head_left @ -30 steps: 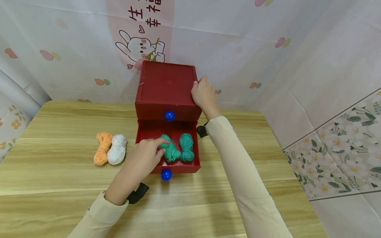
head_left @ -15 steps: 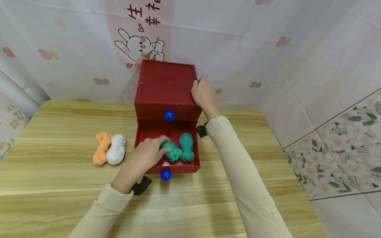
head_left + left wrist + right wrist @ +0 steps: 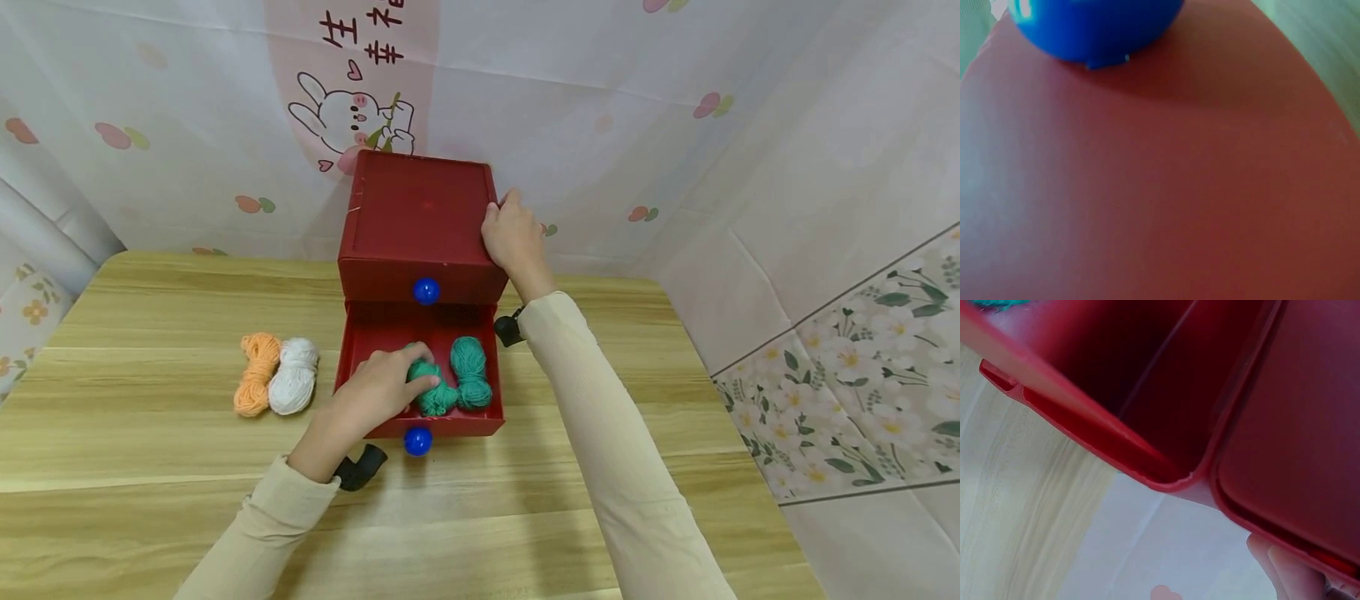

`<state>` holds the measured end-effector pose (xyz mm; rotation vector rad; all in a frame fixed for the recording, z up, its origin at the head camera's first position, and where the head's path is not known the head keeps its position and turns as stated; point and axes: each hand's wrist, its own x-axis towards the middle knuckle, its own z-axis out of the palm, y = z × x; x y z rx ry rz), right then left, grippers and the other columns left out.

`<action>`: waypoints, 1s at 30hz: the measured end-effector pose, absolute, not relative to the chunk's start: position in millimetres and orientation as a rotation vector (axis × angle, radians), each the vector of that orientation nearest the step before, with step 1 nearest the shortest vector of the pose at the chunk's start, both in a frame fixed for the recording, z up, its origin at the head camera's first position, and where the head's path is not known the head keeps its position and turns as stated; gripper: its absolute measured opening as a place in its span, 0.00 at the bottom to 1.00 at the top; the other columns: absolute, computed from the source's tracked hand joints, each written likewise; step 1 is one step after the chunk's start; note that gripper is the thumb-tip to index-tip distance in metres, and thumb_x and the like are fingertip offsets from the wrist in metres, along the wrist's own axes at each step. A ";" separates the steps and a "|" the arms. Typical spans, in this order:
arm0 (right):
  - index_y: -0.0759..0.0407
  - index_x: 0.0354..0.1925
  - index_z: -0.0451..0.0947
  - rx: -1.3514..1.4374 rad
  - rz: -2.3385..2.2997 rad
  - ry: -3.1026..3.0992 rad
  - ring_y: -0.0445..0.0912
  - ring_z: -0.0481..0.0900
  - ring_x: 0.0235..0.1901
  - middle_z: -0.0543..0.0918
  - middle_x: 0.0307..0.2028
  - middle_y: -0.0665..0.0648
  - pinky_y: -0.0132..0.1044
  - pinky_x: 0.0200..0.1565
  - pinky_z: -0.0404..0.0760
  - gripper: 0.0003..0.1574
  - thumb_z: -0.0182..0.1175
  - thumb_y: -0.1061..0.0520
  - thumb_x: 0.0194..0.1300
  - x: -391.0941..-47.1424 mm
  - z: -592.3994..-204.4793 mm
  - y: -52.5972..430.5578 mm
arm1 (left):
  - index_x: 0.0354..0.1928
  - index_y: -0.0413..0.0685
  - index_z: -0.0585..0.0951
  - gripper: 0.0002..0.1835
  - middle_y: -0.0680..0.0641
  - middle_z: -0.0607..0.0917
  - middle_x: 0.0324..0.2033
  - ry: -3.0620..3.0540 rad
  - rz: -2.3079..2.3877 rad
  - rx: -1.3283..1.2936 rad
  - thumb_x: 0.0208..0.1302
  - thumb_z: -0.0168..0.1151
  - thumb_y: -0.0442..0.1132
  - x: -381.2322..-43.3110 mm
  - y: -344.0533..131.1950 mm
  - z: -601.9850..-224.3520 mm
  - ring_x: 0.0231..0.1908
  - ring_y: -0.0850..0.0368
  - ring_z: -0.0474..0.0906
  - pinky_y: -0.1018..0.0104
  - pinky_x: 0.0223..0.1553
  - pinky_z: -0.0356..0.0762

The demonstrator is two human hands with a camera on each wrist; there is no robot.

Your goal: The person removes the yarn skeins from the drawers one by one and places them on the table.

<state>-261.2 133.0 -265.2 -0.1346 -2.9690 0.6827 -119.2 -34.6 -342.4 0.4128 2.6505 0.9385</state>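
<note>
In the head view a red two-drawer box (image 3: pixel 423 208) stands at the back of the table, its lower drawer (image 3: pixel 465 428) pulled out. Two green yarn skeins lie in that drawer. My left hand (image 3: pixel 375 385) reaches in from the left and grips the left skein (image 3: pixel 438 398) between thumb and fingers, covering part of it. Just right of it sits the other green skein (image 3: pixel 470 373), untouched by a hand. My right hand (image 3: pixel 517 242) holds the box's right side near the top edge; its bent fingers (image 3: pixel 1294 572) show in the right wrist view.
An orange skein (image 3: pixel 257 375) and a white skein (image 3: pixel 294 377) lie side by side on the wooden table (image 3: pixel 150 450), left of the drawer. Blue ball knobs mark the upper drawer (image 3: pixel 375 280) and the lower one. A printed curtain (image 3: pixel 570 125) hangs close behind the box.
My left hand has shifted slightly right and its fingers have closed round the left green skein, which now looks bunched up. The right hand stays in place on the box.
</note>
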 end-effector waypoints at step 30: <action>0.60 0.52 0.62 -0.138 0.672 -2.965 0.57 0.77 0.45 0.78 0.43 0.64 0.50 0.50 0.67 0.21 0.35 0.47 0.73 -262.0 -265.7 132.1 | 0.37 0.48 0.74 0.09 0.39 0.68 0.40 3.085 1.392 0.412 0.58 0.64 0.36 -85.7 -116.2 -313.9 0.42 0.45 0.68 0.55 0.31 0.75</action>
